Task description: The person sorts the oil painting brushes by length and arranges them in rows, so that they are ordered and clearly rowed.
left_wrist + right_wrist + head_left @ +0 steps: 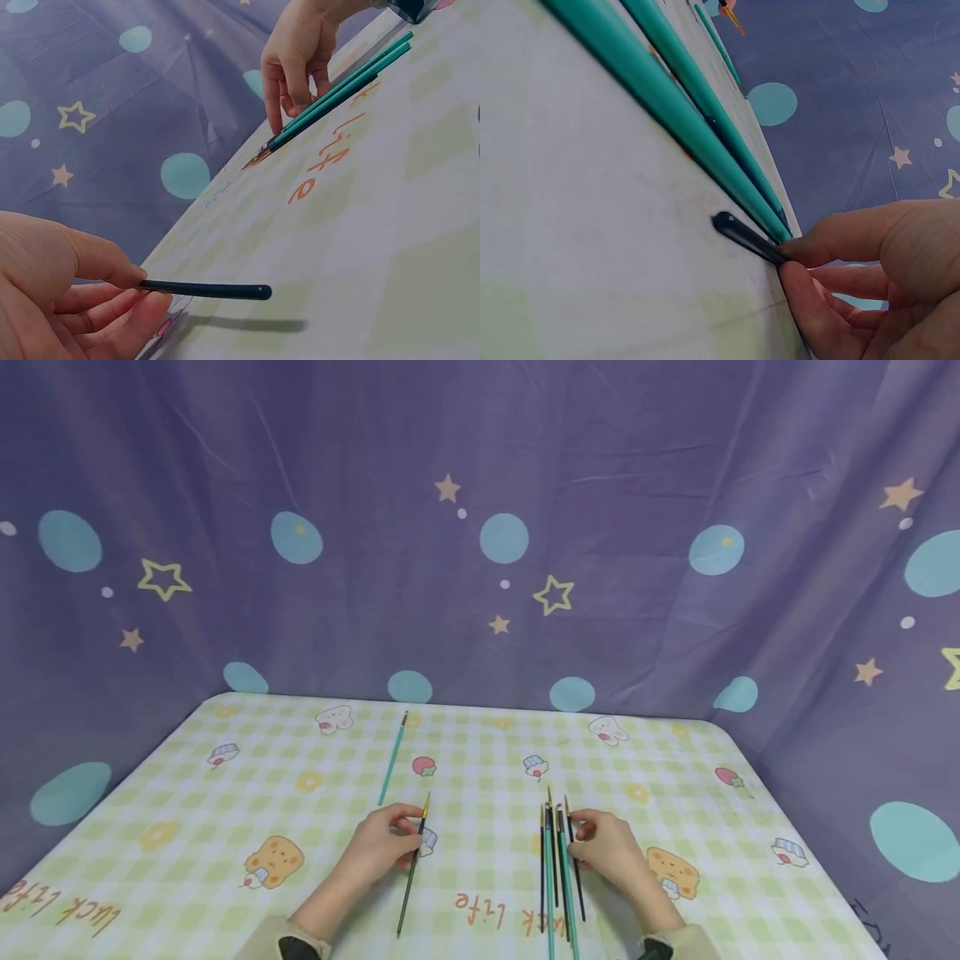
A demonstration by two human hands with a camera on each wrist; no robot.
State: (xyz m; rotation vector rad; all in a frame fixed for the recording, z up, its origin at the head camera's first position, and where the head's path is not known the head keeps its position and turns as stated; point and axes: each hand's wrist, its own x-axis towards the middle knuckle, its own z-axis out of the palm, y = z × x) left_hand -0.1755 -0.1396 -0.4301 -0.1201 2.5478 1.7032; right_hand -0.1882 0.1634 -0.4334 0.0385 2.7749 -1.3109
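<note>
Head view: brushes (550, 868) on green-checked tablecloth (480, 835); purple starry curtain (390, 602) behind.

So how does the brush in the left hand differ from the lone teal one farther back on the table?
The dark brush has a near-black handle, while the lone teal brush has a teal one. The dark brush is pinched in the left hand; the teal brush lies unheld on the tablecloth. The dark brush is also nearer the person than the teal brush. Both are slim, with their tips pointing away from the person.
</note>
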